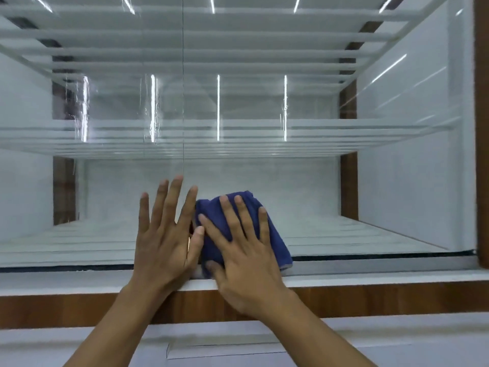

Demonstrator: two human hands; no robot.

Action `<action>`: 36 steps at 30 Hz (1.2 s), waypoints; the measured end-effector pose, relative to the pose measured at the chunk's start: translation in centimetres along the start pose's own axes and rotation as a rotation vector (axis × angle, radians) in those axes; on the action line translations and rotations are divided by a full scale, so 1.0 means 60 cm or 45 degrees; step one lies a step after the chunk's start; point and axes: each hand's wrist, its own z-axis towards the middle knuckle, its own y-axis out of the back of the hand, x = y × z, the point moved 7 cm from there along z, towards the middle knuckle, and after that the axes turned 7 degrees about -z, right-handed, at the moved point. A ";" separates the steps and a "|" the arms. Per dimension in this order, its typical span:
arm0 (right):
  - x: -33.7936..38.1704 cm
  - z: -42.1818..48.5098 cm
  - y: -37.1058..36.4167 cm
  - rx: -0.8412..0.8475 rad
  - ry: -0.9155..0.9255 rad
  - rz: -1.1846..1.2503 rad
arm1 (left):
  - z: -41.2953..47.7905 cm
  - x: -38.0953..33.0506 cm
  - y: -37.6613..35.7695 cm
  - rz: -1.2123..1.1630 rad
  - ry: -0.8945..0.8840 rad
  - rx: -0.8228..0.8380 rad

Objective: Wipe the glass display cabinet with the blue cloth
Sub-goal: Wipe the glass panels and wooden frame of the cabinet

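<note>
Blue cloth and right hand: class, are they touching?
Touching. The head view shows the right hand spread flat on the blue cloth, fingers overlapping it with no gap.

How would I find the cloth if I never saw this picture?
Look at the big glass display cabinet and go down to the bottom of its front pane. The blue cloth is pressed flat there under the right hand, beside the bare left hand. It is the only dark blue thing.

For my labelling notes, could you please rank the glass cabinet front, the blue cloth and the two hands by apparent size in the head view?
1. Glass cabinet front, filling most of the view.
2. Left hand and right hand: alike, so unranked.
3. Blue cloth, though the right hand hides part of it.
</note>
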 end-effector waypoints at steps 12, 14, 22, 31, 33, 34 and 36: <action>-0.301 -0.113 0.057 0.133 -0.439 -0.052 | 0.039 -0.079 -0.032 0.182 -0.074 0.130; -0.198 -0.051 0.043 0.055 -0.069 -0.116 | 0.051 -0.089 -0.034 0.191 -0.084 0.133; -0.454 0.039 0.158 -0.352 -0.550 -0.182 | 0.163 -0.063 0.001 0.242 -0.013 0.087; -0.192 0.279 0.181 -0.302 0.094 -0.156 | 0.384 -0.018 0.046 0.281 0.058 0.047; -0.297 0.302 0.217 -0.369 -0.045 -0.197 | 0.416 -0.002 0.055 0.285 0.067 0.069; -0.369 0.306 0.237 -0.385 -0.210 -0.230 | 0.429 0.003 0.058 0.286 0.058 0.089; -0.489 0.316 0.281 -0.383 -0.593 -0.210 | 0.462 0.010 0.064 0.293 0.051 0.124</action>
